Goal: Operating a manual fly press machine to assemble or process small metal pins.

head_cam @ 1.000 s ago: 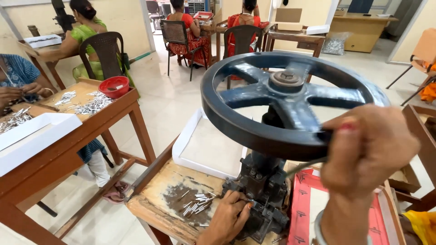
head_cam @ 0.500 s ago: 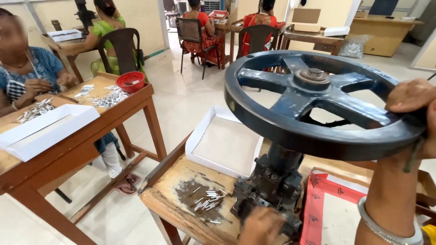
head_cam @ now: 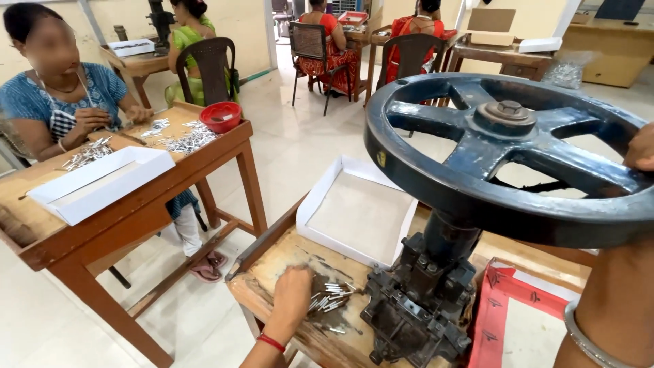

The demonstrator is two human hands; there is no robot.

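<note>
A heavy dark-blue hand wheel (head_cam: 477, 197) tops a black iron press (head_cam: 419, 307) on my wooden bench (head_cam: 272, 262). My right hand (head_cam: 642, 146) grips the wheel's rim at the right edge of the view; a metal bangle circles that forearm. My left hand (head_cam: 293, 300), with a red thread at the wrist, rests on a pile of small silvery metal pieces (head_cam: 332, 294) just left of the press base. Its fingers are curled down into the pile and the fingertips are hidden.
A shallow white tray (head_cam: 320, 197) lies behind the pile. A red-and-white box (head_cam: 501, 307) sits right of the press. At the left table (head_cam: 136, 211) a seated person sorts metal pieces beside a white tray (head_cam: 95, 180) and a red bowl (head_cam: 221, 116). Other people sit on chairs farther back.
My left hand has drawn back from the press base to the pile of pieces on the left. The wheel has turned, and my right hand on its rim has slid toward the right edge.
</note>
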